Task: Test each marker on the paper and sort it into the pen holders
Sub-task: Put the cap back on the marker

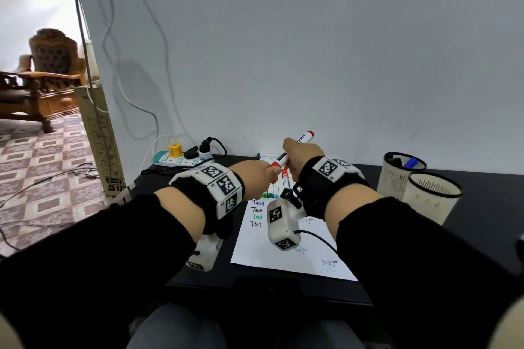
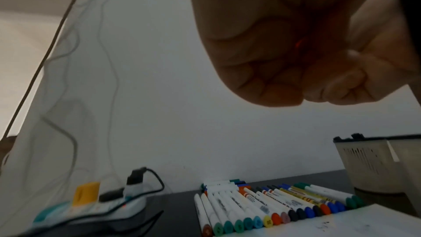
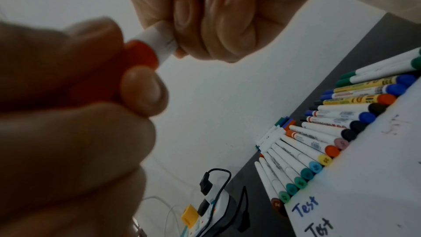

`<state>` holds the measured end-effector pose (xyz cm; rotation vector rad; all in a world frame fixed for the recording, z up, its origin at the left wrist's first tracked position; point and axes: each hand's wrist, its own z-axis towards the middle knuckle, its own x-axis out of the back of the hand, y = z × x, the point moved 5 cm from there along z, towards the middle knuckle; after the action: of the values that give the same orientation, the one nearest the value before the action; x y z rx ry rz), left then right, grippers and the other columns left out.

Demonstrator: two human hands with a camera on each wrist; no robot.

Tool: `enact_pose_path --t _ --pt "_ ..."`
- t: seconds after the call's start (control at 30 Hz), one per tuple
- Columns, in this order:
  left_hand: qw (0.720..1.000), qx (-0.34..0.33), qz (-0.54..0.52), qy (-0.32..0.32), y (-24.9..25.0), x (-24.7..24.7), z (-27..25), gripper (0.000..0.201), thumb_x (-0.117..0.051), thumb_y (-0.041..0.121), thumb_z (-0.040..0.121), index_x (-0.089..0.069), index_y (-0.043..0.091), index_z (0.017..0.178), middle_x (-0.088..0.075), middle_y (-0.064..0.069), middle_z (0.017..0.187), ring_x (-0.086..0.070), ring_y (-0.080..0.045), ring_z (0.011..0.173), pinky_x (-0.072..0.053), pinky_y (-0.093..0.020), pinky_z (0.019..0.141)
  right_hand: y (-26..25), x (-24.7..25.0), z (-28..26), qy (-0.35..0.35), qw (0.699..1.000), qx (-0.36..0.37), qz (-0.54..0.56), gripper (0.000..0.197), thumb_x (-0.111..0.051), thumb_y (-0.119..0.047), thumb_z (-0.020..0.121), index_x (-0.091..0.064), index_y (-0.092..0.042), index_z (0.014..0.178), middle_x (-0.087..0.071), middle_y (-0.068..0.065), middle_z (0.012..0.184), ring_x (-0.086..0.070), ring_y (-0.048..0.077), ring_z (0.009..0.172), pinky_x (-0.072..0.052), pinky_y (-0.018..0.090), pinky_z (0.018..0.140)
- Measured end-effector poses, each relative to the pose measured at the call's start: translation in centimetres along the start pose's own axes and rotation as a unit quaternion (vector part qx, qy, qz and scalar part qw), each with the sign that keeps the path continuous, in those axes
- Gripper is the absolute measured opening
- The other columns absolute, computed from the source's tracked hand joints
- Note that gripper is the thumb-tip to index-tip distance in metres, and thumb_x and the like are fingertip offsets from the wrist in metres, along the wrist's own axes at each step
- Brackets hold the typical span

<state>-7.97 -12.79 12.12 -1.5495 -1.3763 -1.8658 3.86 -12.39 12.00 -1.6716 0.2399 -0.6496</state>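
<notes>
Right hand (image 1: 297, 160) fist-grips light, stiff red marker (image 1: 295, 150) mid-barrel, left hand (image 1: 262, 176) pinching cap (image 3: 140, 57); likely snug, so pull straight.

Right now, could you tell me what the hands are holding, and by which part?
One red marker: the right hand grips its white barrel, the left hand its red cap.

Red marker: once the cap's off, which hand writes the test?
Right, likely. The right hand grips the red marker barrel above the paper; the left hand only pinches its cap.
</notes>
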Motion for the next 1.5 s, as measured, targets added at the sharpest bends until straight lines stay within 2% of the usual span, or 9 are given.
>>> enact_pose_path --t 0.13,0.23,0.33,0.5,0.63,0.77,1.0,1.27,1.5 --pt "0.994 -0.012 0.100 0.046 0.6 0.7 0.0 0.034 -0.024 0.032 0.103 -0.049 0.011 0.112 -0.052 -0.006 0.086 -0.046 -0.020 0.079 -0.032 -0.026 0.069 -0.3 0.1 0.2 0.015 0.999 -0.025 -0.020 0.026 -0.050 -0.029 0.079 -0.045 -0.012 0.061 -0.047 0.003 0.053 -0.044 0.023 0.052 -0.038 0.033 0.065" --pt "0.989 -0.026 0.133 0.060 1.0 0.9 -0.5 0.037 -0.022 0.030 0.103 -0.045 0.011 0.126 -0.053 -0.009 0.092 -0.049 -0.022 0.081 -0.034 -0.026 0.070 -0.2 0.0 0.4 0.002 0.999 -0.031 -0.023 0.026 -0.049 -0.027 0.079 -0.043 -0.012 0.059 -0.043 0.001 0.046 -0.039 0.020 0.046 -0.034 0.031 0.058" --pt "0.990 -0.020 0.133 0.040 0.5 0.7 -0.1 0.038 -0.019 0.032 0.103 -0.050 0.012 0.108 -0.059 -0.011 0.099 -0.050 -0.023 0.082 -0.033 -0.027 0.072 0.2 -0.3 0.6 -0.022 0.999 -0.025 -0.013 0.030 -0.049 -0.026 0.082 -0.039 -0.013 0.057 -0.036 -0.002 0.033 -0.033 0.018 0.040 -0.028 0.027 0.046" --pt "0.999 -0.015 0.046 -0.008 -0.6 0.6 0.4 0.049 -0.015 0.035 0.103 -0.055 0.008 0.111 -0.044 0.005 0.064 -0.041 -0.009 0.060 -0.032 -0.025 0.060 0.5 -0.9 0.7 -0.044 0.998 -0.007 0.042 0.028 -0.047 -0.024 0.083 -0.035 -0.014 0.060 -0.031 -0.003 0.035 -0.025 0.015 0.035 -0.021 0.022 0.041" --pt "0.993 -0.012 0.118 0.023 -1.0 0.9 0.8 0.039 -0.017 0.035 0.103 -0.048 0.012 0.096 -0.051 -0.003 0.080 -0.046 -0.020 0.080 -0.032 -0.026 0.069 0.3 -1.5 1.0 -0.023 0.999 -0.023 0.022 0.024 -0.048 -0.026 0.080 -0.039 -0.013 0.062 -0.038 0.001 0.047 -0.032 0.018 0.041 -0.027 0.028 0.046" --pt "0.988 -0.019 0.145 0.054 -1.5 1.0 0.7 0.034 -0.020 0.034 0.103 -0.043 0.012 0.092 -0.052 -0.006 0.089 -0.048 -0.021 0.080 -0.034 -0.027 0.071 0.2 -2.0 1.1 -0.022 0.999 -0.037 0.006 0.022 -0.046 -0.029 0.077 -0.040 -0.013 0.063 -0.040 0.000 0.048 -0.037 0.020 0.045 -0.031 0.030 0.053" --pt "0.995 0.002 -0.100 -0.023 -3.5 0.5 1.1 0.042 -0.020 0.038 0.101 -0.042 0.018 0.072 -0.043 0.004 0.054 -0.041 -0.013 0.050 -0.038 -0.028 0.070 0.2 -3.2 1.2 -0.044 0.998 -0.005 0.035 0.026 -0.048 -0.028 0.079 -0.037 -0.014 0.060 -0.035 -0.004 0.030 -0.032 0.016 0.033 -0.025 0.027 0.044" --pt "0.990 -0.003 0.127 0.056 -2.8 1.6 0.6 0.037 -0.019 0.034 0.103 -0.045 0.010 0.091 -0.048 -0.002 0.080 -0.046 -0.020 0.079 -0.032 -0.027 0.071 0.5 -3.9 1.2 -0.017 0.999 -0.039 0.025 0.021 -0.048 -0.030 0.079 -0.048 -0.012 0.068 -0.049 0.005 0.057 -0.046 0.023 0.053 -0.039 0.033 0.066" --pt "0.986 0.029 -0.163 -0.028 -6.0 1.5 -0.1 0.040 -0.022 0.034 0.102 -0.040 0.017 0.071 -0.037 0.003 0.055 -0.034 -0.012 0.050 -0.032 -0.023 0.055 1.7 -0.6 2.8 0.016 0.997 -0.038 0.061 0.033 -0.045 -0.041 0.085 -0.054 -0.012 0.072 -0.059 0.006 0.070 -0.054 0.022 0.062 -0.044 0.034 0.068"
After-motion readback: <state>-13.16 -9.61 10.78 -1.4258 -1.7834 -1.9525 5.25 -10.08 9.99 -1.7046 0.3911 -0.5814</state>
